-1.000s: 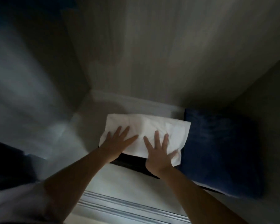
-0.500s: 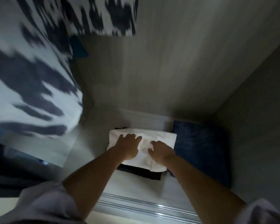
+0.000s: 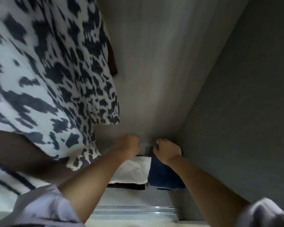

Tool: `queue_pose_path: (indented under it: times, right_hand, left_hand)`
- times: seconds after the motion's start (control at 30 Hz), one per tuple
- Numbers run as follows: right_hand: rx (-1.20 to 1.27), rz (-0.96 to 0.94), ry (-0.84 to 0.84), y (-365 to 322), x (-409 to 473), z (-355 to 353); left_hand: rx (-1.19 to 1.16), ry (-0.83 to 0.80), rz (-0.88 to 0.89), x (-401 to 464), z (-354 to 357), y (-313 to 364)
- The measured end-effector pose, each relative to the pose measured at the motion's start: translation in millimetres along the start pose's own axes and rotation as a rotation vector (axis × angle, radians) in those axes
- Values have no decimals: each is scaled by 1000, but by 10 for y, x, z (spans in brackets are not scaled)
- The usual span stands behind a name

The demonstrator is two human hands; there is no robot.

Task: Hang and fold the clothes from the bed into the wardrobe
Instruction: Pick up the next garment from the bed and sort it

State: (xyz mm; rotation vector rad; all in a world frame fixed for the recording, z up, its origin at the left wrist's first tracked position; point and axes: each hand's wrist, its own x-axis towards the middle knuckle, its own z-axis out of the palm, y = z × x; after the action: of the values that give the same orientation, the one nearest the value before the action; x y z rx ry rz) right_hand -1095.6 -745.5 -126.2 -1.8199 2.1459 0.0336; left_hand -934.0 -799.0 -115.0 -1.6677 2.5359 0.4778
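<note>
step in hand: the folding part of the task, at its stowing end; a folded white garment (image 3: 133, 169) lies on the wardrobe floor (image 3: 134, 196) on top of a dark folded piece (image 3: 126, 186), just beside a folded navy garment (image 3: 164, 176) at its 3 o'clock; I judge the stack is being settled into place

left hand: the left hand (image 3: 129, 145) sits at 12 o'clock of the white garment, fingers curled under in a loose fist; whether it pinches the far edge of the cloth or holds nothing I cannot tell, since the fingertips are hidden

right hand: the right hand (image 3: 168, 149) is over the far end of the navy garment, fingers curled, knuckles up; it seems to touch the cloth, but a grip is not visible; I cannot tell

where the clothes are: white and navy pieces side by side near the back panel (image 3: 154, 79) of the wardrobe; a black-and-white patterned garment (image 3: 52, 76) hangs at 10 o'clock of the hands, its hem close to the left forearm

next move: likely square the two stacks against each other, draw both arms out past the hanging hem without dragging it, and go to the bed for another piece; the sliding-door track (image 3: 134, 210) lies at 6 o'clock
</note>
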Motion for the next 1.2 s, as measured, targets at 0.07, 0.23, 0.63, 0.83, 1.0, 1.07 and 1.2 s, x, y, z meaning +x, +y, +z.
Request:
queue_pose_path:
  times: [0.07,0.23,0.63,0.83,1.0,1.07,1.2]
  right_hand:
    - [-2,20,14,-4,-306,-276]
    - [10,56,42,-62,-1127,-742]
    - [7,261,145,539,-2923,-1052]
    - [-1,418,95,1486,-4201,-890]
    - [48,686,98,2424,-5765,-713]
    - [71,792,85,2776,-6370,-656]
    - [139,967,102,3320,-7257,-506]
  left_hand:
    - [-6,6,49,-252,-265,121]
    - [46,-13,98,-912,-665,391]
    - [287,-36,467,-2033,-855,1806]
    - [319,-83,635,-2664,-457,3027]
    - [326,-148,779,-3396,104,4281]
    - [343,-170,860,-3708,344,4737]
    - [378,-184,1024,-4229,674,5528]
